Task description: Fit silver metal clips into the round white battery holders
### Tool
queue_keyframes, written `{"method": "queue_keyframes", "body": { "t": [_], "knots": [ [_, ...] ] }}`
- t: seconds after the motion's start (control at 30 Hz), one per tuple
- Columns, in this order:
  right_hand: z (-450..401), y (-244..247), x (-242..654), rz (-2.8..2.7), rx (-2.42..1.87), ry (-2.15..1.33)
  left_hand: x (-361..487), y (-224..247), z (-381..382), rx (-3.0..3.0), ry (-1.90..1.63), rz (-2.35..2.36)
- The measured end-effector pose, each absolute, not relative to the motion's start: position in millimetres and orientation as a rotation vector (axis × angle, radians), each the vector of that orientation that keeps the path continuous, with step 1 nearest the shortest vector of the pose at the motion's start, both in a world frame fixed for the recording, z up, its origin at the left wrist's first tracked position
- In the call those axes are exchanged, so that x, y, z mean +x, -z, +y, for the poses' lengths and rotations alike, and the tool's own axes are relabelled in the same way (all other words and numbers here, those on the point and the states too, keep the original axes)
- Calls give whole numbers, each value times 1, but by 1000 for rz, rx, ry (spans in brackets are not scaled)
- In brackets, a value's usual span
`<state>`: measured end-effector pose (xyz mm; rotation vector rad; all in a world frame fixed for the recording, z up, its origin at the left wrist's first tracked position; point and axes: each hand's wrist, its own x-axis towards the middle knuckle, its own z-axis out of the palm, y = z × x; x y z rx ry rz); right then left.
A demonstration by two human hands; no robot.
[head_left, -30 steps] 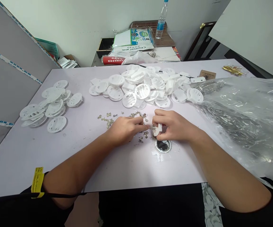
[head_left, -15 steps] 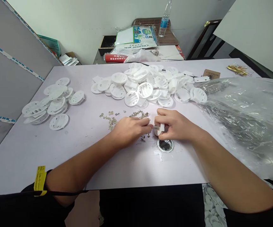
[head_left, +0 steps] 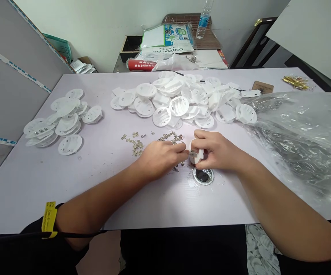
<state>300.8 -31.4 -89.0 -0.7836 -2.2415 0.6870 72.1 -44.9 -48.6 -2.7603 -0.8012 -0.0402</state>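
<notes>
Your right grip [head_left: 214,151] holds a white part [head_left: 200,154], centre; can't tell if left grip [head_left: 162,157] holds anything. Disc pile [head_left: 179,106] upper centre, plastic bag [head_left: 303,141] crowds right.

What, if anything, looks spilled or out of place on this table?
Possibly the small, silvery metal parts beside the bare left hand: they lie scattered directly on the smooth pale tabletop, as if spilled. Nothing looks clearly damaged.

Both hands [head_left: 164,159] [head_left: 215,151] close together (fingers [head_left: 200,144] bent)
</notes>
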Motion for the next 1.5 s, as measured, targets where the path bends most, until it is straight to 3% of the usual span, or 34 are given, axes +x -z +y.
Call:
{"method": "queue_keyframes", "body": {
  "t": [0.47,0.57,0.73,0.93,1.1,1.27,1.5],
  "knots": [
    [-26,91,308,-2171,-790,-756,65,46,-41,-2726,201,-693],
    [-25,91,308,-1968,-767,-799,60,42,-40,-2784,521,-915],
    [-30,90,291,-1394,-719,-1377,63,38,-38,-3055,1219,-1465],
    [-43,83,269,-1210,-605,-1692,71,41,-37,-3255,1767,-1647],
    [-45,88,270,-1390,-704,-1588,69,38,-39,-3210,1856,-1905],
    [-43,95,273,-1617,-828,-1172,67,35,-38,-3195,1997,-2200],
    [-45,96,271,-1621,-739,-1182,63,40,-36,-3185,2043,-2198]
  ]
}}
